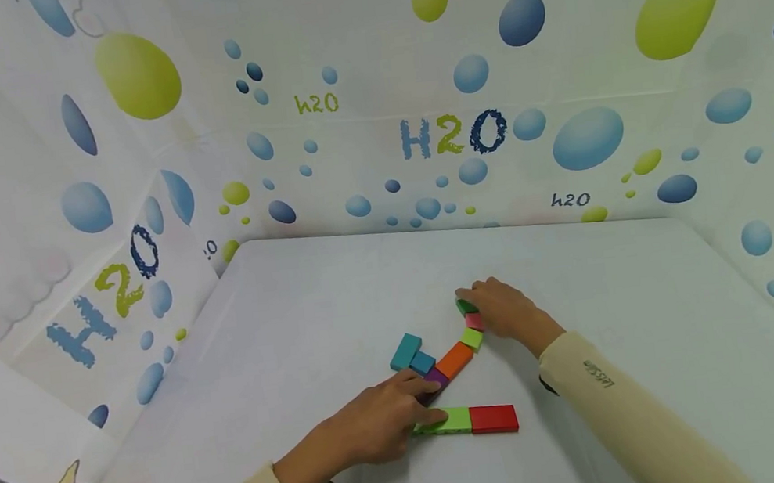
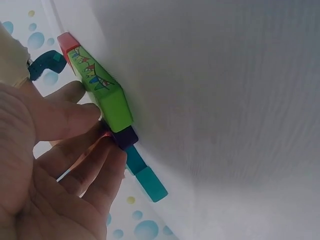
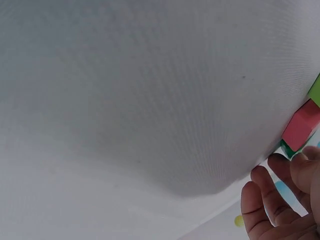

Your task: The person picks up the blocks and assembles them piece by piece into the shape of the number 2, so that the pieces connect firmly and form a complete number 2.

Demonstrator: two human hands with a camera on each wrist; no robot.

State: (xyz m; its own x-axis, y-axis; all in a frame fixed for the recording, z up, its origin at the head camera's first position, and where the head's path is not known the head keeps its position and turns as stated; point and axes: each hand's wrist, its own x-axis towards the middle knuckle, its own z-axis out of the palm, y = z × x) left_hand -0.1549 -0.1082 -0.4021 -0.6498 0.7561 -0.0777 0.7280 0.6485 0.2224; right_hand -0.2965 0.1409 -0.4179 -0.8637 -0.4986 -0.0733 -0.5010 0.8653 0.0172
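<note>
In the head view my left hand (image 1: 385, 421) spreads over two blocks. One finger lies on the light green block (image 1: 458, 420) and another on the purple block (image 1: 437, 380). Its wrist view shows a bunting print on the light green block (image 2: 95, 72) and nearly straight fingers around it. A red block (image 1: 494, 419) continues the light green one. From the purple block a curved row runs away: orange block (image 1: 455, 361), small lime block (image 1: 471, 339), pink block (image 1: 474, 321), dark green block (image 1: 466, 306). My right hand (image 1: 503, 308) pinches the dark green block, partly hiding it.
Beside the purple block, a blue block (image 1: 422, 362) and a teal block (image 1: 406, 351) branch off to the upper left. Everything lies on a white-covered table (image 1: 309, 305). A wall (image 1: 367, 55) printed with coloured drops stands behind, with another along the left.
</note>
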